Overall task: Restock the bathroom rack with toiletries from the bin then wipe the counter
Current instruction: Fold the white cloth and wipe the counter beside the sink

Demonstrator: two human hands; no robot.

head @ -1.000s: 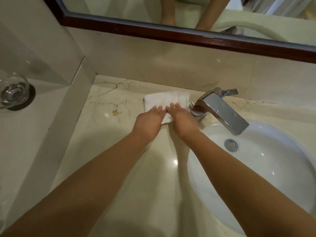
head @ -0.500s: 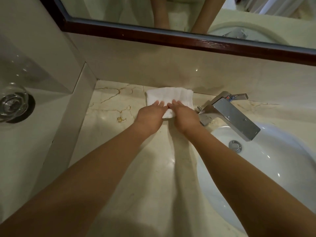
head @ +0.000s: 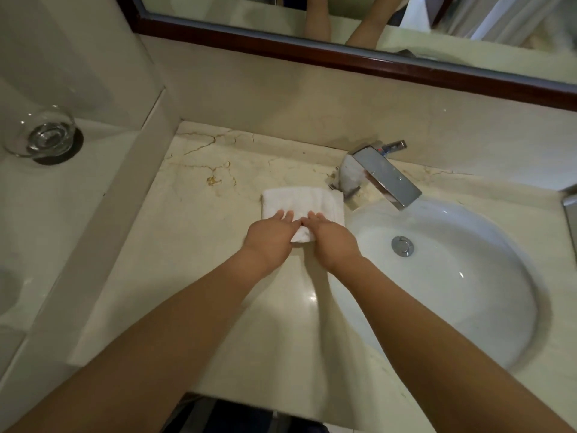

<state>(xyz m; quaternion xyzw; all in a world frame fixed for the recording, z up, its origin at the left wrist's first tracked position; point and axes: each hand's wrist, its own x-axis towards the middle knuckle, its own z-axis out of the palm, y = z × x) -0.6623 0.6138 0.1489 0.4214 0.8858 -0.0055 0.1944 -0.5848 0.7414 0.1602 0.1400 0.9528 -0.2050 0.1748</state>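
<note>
A folded white cloth point(head: 301, 201) lies flat on the marble counter point(head: 193, 251) just left of centre in the frame, between the counter's veined back corner and the rim of the sink. Both hands rest on its near edge, side by side. The left hand point(head: 270, 237) lies palm down with its fingers straight and together, the tips pressing on the cloth's lower left part. The right hand point(head: 334, 242) lies the same way on the lower right part, its fingers flat and extended. The inner edges of the two hands almost meet, with a small fold of cloth showing between them. Neither hand curls round the cloth. Both bare forearms run down to the bottom corners of the frame. Just right of the cloth's upper right corner stands the chrome faucet point(head: 381, 178), its flat spout reaching over the white round sink basin point(head: 468, 301), which fills the right of the frame and has a metal drain point(head: 402, 245) near its upper middle. At the upper left an empty clear glass point(head: 40, 134) stands on a dark coaster on a raised ledge point(head: 62, 220) beside the counter. Along the top runs a dark wood mirror frame point(head: 343, 59), and the glass above it reflects the two arms.
</note>
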